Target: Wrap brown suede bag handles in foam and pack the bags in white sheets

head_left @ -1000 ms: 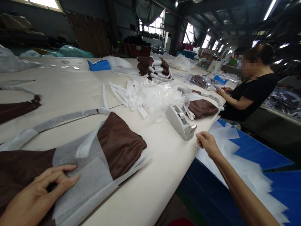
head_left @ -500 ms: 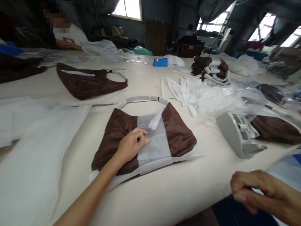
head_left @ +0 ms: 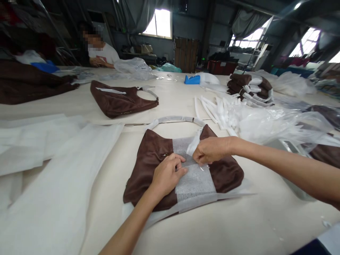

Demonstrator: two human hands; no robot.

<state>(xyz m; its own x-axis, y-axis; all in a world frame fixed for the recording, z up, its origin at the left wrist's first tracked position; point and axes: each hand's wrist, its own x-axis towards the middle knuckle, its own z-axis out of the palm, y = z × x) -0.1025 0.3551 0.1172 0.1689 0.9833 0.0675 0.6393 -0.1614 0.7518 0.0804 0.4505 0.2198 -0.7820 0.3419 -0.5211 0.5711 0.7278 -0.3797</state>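
Note:
A brown handbag (head_left: 148, 166) lies flat on the table in front of me. A band of thin white paper (head_left: 195, 182) is wrapped around its middle, and its handle (head_left: 174, 119) is covered in white wrapping. My left hand (head_left: 168, 173) rests on the bag and the paper's left edge, thumb and forefinger apart, holding nothing. With fingers pinched, my right hand (head_left: 212, 150) touches the paper near its upper right side. A short piece of clear tape (head_left: 204, 167) glints under those fingertips. Beside them, a white wrapped tag (head_left: 193, 143) hangs over the paper.
White paper sheets (head_left: 58, 187) cover the left side. Another brown bag (head_left: 119, 101) lies behind. White strips (head_left: 220, 109) and clear plastic bags (head_left: 261, 124) are to the right. A grey tape dispenser (head_left: 302, 189) is partly behind my right arm. A person (head_left: 105, 53) sits across the table.
My right hand has moved left from the table's front right edge onto the paper band, with clear tape now showing at its fingers. My left hand stays on the bag. The view has shifted.

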